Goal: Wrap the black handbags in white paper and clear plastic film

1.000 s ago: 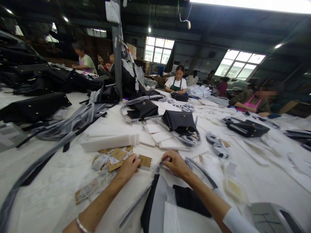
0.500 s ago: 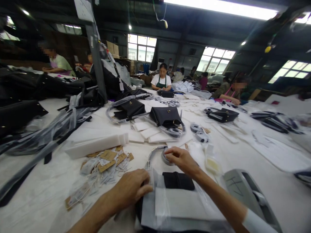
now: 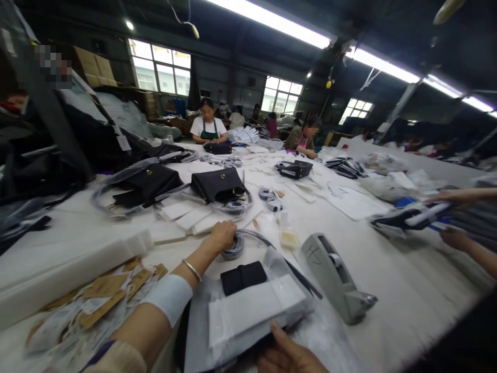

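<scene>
My left hand (image 3: 223, 236) reaches forward, its fingers curled against the edge of a coiled strap (image 3: 233, 247) wrapped in clear film. That strap runs on to the right, along a bag (image 3: 200, 316) lying flat in front of me. On the bag lie a white padding sheet (image 3: 254, 305) under clear plastic and a small black folded piece (image 3: 244, 277). My right hand (image 3: 291, 355) grips the near right edge of the bag, thumb on top, the other fingers partly out of view below.
Right of the bag stands a grey tape dispenser (image 3: 330, 274), with a small tub (image 3: 289, 238) behind it. Paper tags (image 3: 106, 290) and a white foam block (image 3: 73, 267) lie left. Black handbags (image 3: 217, 185) sit farther back. A co-worker's hands (image 3: 458, 238) hold a wrapped item at right.
The view has swung right. My right hand has left the coiled strap for the bag's near edge, and my left hand has moved from the bag's left side forward to the coil.
</scene>
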A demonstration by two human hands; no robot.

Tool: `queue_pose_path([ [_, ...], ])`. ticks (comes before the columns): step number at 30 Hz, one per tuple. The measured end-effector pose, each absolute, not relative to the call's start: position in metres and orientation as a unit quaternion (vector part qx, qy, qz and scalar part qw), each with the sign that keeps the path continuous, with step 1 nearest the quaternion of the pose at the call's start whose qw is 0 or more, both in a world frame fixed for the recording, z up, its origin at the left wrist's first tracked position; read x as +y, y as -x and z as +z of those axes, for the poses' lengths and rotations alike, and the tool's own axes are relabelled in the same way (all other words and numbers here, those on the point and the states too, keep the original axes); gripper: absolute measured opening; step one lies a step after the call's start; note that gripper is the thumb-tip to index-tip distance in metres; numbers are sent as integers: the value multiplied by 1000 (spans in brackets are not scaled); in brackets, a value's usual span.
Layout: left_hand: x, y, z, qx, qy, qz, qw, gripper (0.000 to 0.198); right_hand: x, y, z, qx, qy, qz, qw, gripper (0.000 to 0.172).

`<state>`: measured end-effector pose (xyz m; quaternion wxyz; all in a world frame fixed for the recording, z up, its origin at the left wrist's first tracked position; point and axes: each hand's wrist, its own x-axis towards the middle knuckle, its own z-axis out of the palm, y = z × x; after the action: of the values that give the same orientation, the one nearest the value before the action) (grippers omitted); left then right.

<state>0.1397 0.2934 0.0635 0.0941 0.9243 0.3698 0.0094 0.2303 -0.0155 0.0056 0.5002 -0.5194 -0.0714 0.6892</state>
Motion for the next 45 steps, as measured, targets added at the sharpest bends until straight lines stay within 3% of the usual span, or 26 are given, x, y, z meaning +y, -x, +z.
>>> queue_pose_path([
  [5, 305, -147, 55, 378, -923, -14, 76, 33, 4, -218, -4, -9, 500, 679, 538, 59],
  [11, 307, -127, 79, 407, -913, 14, 25, 26, 40, -198, 6, 98, 541, 604, 577, 44],
  [16, 299, -107, 148, 449, -889, 75, -40, 24, 54, -186, 22, 81, 424, 543, 720, 59],
  [21, 290, -119, 251, 465, -869, 148, -79, 24, 25, -229, 73, -50, 358, 534, 764, 53],
  [25, 276, -184, 323, 433, -880, 185, -59, 29, -16, -293, 124, -106, 345, 467, 807, 51],
  [29, 235, -291, 351, 350, -916, 194, -20, 28, -67, -374, 147, -79, 378, 364, 847, 46],
  [36, 154, -489, 300, 232, -949, 214, 22, 33, -154, -536, 115, 21, 398, 306, 865, 46],
  [45, 163, -596, 143, 195, -972, 115, 70, 34, -146, -613, 19, 101, 504, 361, 778, 64],
])
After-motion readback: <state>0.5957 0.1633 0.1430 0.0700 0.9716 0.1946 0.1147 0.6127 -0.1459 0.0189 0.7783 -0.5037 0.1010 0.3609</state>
